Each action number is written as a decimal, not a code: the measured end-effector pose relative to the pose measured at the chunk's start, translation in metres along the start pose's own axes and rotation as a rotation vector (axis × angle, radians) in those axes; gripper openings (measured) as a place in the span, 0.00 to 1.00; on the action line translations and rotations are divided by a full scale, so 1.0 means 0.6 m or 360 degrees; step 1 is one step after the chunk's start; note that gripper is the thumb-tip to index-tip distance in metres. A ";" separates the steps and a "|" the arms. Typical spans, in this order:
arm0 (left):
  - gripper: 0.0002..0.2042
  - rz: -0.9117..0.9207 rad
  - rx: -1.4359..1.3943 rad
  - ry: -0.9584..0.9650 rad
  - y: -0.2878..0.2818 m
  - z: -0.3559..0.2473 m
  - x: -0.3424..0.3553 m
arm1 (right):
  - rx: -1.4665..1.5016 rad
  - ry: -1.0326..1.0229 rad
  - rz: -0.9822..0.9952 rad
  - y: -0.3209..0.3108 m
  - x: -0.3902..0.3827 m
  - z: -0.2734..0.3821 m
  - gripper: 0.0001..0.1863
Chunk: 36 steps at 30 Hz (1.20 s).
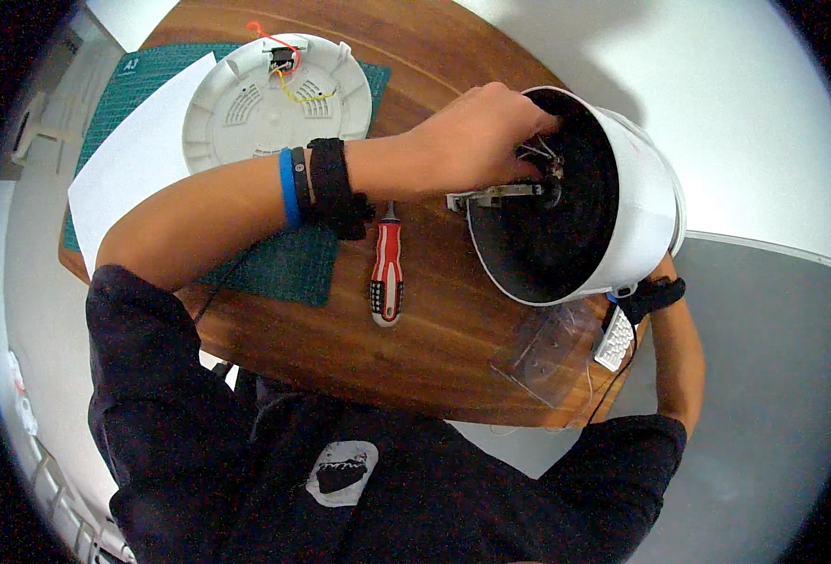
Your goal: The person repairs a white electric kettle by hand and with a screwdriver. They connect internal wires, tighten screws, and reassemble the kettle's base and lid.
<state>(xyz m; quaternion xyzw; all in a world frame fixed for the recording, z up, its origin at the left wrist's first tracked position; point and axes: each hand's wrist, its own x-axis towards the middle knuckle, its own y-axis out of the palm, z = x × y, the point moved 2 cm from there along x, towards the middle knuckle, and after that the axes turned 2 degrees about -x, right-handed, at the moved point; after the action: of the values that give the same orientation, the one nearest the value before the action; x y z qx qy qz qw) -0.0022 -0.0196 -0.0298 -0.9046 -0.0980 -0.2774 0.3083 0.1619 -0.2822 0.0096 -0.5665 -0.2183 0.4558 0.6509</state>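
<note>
Hands at white pot on wooden table

Round base plate (274,108) lies on green mat (289,268). Screwdriver (386,273) lies beside mat. Left hand (477,141) reaches into tilted white pot (646,211), fingers pinching wires (540,150). Right hand is hidden behind pot; grip cannot be told.

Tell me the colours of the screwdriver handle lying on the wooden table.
Red and black, on the screwdriver handle, head view.

The left hand's (477,136) fingertips vanish inside the pot (622,202) at three o'clock; its grip there cannot be made out. The right hand is hidden behind the pot, perhaps steadying it. Small wires inside are too fine to tell apart.
</note>
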 end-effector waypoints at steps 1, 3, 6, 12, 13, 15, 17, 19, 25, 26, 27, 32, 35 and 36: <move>0.21 0.0007 0.0005 -0.0012 0.001 0.003 0.000 | -0.0005 0.0000 -0.0001 -0.003 0.001 -0.001 0.39; 0.21 0.0020 0.0012 -0.0053 0.002 0.004 -0.003 | -0.0001 -0.0002 0.0004 -0.003 0.002 -0.004 0.39; 0.22 0.0047 0.0016 -0.0086 0.004 0.003 -0.003 | -0.0011 0.0005 0.0001 -0.009 0.005 -0.008 0.39; 0.21 -0.0072 0.0030 0.0058 0.004 -0.001 -0.007 | -0.0020 0.0013 0.0006 -0.013 0.009 -0.013 0.39; 0.21 -0.0079 0.0015 0.0072 0.005 0.000 -0.006 | -0.0021 0.0013 0.0011 -0.013 0.007 -0.013 0.39; 0.21 -0.0092 -0.0022 0.0094 0.010 0.002 -0.003 | -0.0024 0.0017 0.0011 -0.011 0.006 -0.015 0.39; 0.21 -0.0063 0.0036 0.0072 0.007 0.002 -0.005 | -0.0024 0.0026 0.0015 -0.011 0.002 -0.016 0.39; 0.21 -0.0026 0.0130 -0.0001 0.002 -0.003 -0.007 | -0.0018 0.0033 0.0020 -0.010 0.000 -0.019 0.39; 0.20 0.0085 0.0400 -0.0060 -0.004 -0.016 -0.004 | -0.0027 0.0066 0.0025 -0.010 -0.014 -0.020 0.39; 0.20 0.0050 0.0408 0.0000 0.001 -0.016 -0.006 | -0.0024 0.0072 0.0030 -0.009 -0.014 -0.023 0.40; 0.19 0.0014 0.0415 0.0060 0.005 -0.015 -0.007 | -0.0026 0.0074 0.0034 -0.008 -0.015 -0.023 0.40; 0.19 -0.0020 0.0307 0.0094 0.013 -0.013 -0.002 | -0.0024 0.0081 0.0030 -0.006 -0.015 -0.029 0.40; 0.22 0.0082 0.0295 0.0067 0.011 -0.007 0.005 | -0.0033 0.0099 0.0018 -0.011 -0.018 -0.031 0.40; 0.23 0.0117 0.0294 0.0039 0.011 -0.006 0.005 | -0.0035 0.0096 0.0019 -0.011 -0.018 -0.031 0.40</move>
<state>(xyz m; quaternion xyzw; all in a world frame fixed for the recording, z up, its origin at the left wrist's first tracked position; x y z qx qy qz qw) 0.0009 -0.0270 -0.0293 -0.8719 -0.0860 -0.2667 0.4015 0.1740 -0.3008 0.0133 -0.5886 -0.2002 0.4399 0.6481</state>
